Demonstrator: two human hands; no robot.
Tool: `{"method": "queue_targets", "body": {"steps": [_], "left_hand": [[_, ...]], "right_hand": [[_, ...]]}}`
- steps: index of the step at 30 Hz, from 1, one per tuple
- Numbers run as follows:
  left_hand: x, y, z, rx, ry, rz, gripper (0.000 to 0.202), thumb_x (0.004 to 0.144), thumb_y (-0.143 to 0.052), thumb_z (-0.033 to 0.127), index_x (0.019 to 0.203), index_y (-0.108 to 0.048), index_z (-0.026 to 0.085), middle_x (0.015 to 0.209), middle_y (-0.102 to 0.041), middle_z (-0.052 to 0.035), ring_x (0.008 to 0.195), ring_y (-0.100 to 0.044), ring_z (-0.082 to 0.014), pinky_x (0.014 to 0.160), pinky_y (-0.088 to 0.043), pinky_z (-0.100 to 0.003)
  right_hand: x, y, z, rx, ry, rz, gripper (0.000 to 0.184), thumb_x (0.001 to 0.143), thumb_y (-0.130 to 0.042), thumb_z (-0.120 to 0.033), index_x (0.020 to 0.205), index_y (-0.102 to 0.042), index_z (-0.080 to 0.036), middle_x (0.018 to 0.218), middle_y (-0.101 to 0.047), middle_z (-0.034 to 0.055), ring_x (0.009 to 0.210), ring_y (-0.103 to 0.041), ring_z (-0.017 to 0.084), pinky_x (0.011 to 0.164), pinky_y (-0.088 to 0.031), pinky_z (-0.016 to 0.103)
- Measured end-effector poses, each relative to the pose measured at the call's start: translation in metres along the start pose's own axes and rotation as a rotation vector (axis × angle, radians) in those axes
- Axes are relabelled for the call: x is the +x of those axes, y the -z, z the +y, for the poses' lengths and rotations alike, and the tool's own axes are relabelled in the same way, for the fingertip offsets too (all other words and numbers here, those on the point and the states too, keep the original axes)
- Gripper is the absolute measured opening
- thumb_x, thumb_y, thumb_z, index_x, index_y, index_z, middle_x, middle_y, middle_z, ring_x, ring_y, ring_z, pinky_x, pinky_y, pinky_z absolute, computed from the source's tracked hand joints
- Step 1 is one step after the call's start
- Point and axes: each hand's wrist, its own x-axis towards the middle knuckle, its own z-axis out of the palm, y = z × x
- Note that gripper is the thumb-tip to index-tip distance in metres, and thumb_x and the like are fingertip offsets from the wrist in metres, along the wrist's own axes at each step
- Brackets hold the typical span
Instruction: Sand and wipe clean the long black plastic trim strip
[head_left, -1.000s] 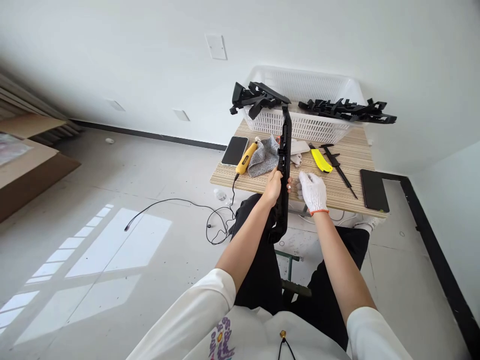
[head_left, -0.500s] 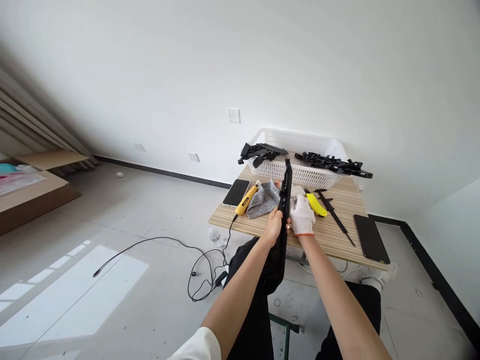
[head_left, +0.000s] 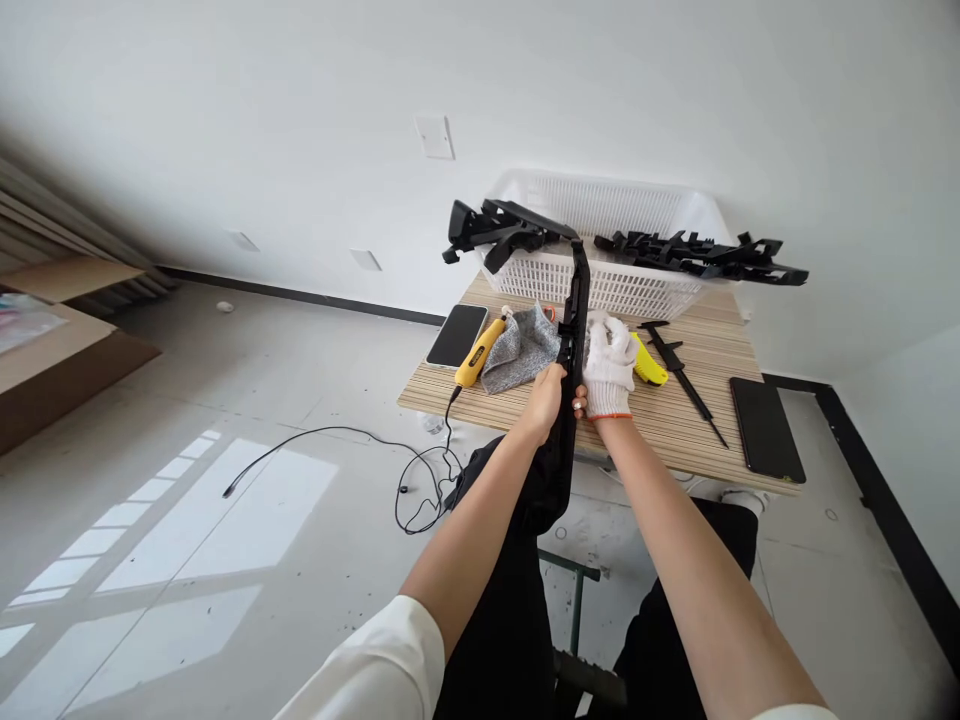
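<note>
Striped tabletop (head_left: 667,425); left fingers (head_left: 579,404) grip a notched black bar (head_left: 578,300); knit-gloved right fingers (head_left: 619,338) curl, hold unclear.

Long black part (head_left: 574,335): hard plastic, mostly dull, with bumpy edges
White glove (head_left: 609,368): soft knitted cloth with an orange edge
Gray rag (head_left: 517,352): rough, speckled cloth
Table top (head_left: 667,435): looks like smooth wood with thin stripes
White basket (head_left: 637,292): smooth plastic full of little holes
Yellow tool (head_left: 480,354): smooth plastic, a bit shiny
Yellow cutter (head_left: 650,367): bright, smooth plastic
Calipers (head_left: 684,376): dull black, looks like plastic
Phone (head_left: 458,335): dark, smooth, glassy front
Brown box (head_left: 52,375): plain, dull cardboard
Floor (head_left: 247,400): hard and smooth, shiny in the light
</note>
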Motion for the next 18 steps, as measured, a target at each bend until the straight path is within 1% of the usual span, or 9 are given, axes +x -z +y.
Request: {"method": "queue_targets", "body": {"steps": [3, 6, 9, 12, 14, 18], "left_hand": [[0.001, 0.000, 0.001, 0.003, 0.020, -0.013, 0.009, 0.075, -0.043, 0.025, 0.075, -0.034, 0.022, 0.055, -0.047, 0.0034, 0.040, -0.039, -0.0084, 0.039, -0.035, -0.020], [0.002, 0.001, 0.001, 0.005, 0.043, -0.017, 0.012, 0.075, -0.043, 0.027, 0.075, -0.033, 0.023, 0.055, -0.047, 0.0034, 0.040, -0.038, -0.0085, 0.039, -0.035, -0.020], [0.003, 0.000, 0.003, 0.025, 0.056, -0.002, 0.013, 0.074, -0.045, 0.027, 0.076, -0.033, 0.023, 0.055, -0.047, 0.0030, 0.040, -0.038, -0.0090, 0.039, -0.036, -0.020], [0.005, -0.002, 0.005, 0.056, 0.073, 0.005, 0.012, 0.075, -0.045, 0.027, 0.075, -0.033, 0.022, 0.055, -0.047, 0.0023, 0.041, -0.038, -0.0091, 0.039, -0.036, -0.020], [0.007, -0.003, 0.007, 0.059, 0.090, 0.002, 0.012, 0.075, -0.044, 0.028, 0.074, -0.033, 0.022, 0.056, -0.046, 0.0021, 0.041, -0.037, -0.0087, 0.039, -0.036, -0.020], [0.010, -0.003, 0.011, 0.003, 0.114, -0.009, 0.013, 0.077, -0.043, 0.028, 0.074, -0.031, 0.022, 0.055, -0.043, 0.0034, 0.040, -0.036, -0.0082, 0.040, -0.037, -0.019]], "right_hand": [[0.004, 0.000, -0.007, -0.039, -0.072, 0.013, 0.040, 0.097, -0.043, -0.028, 0.132, -0.062, -0.024, 0.140, -0.048, 0.0129, 0.120, -0.042, 0.034, 0.096, -0.039, 0.049], [0.010, 0.000, -0.012, -0.066, -0.043, -0.051, 0.044, 0.099, -0.039, -0.026, 0.139, -0.056, -0.026, 0.143, -0.048, 0.0117, 0.127, -0.040, 0.035, 0.101, -0.038, 0.051], [0.016, -0.001, -0.010, -0.105, -0.009, -0.130, 0.047, 0.099, -0.037, -0.022, 0.145, -0.049, -0.024, 0.149, -0.044, 0.0117, 0.134, -0.037, 0.033, 0.106, -0.036, 0.050], [0.019, -0.005, -0.005, -0.149, 0.005, -0.166, 0.048, 0.100, -0.035, -0.019, 0.146, -0.046, -0.020, 0.152, -0.041, 0.0137, 0.139, -0.034, 0.031, 0.108, -0.036, 0.050], [0.022, -0.008, -0.003, -0.168, -0.004, -0.175, 0.047, 0.100, -0.034, -0.017, 0.145, -0.047, -0.018, 0.150, -0.044, 0.0152, 0.138, -0.036, 0.031, 0.106, -0.039, 0.050], [0.026, -0.011, -0.003, -0.175, 0.005, -0.197, 0.048, 0.097, -0.037, -0.014, 0.143, -0.049, -0.022, 0.140, -0.054, 0.0135, 0.128, -0.046, 0.029, 0.103, -0.041, 0.047]]}}
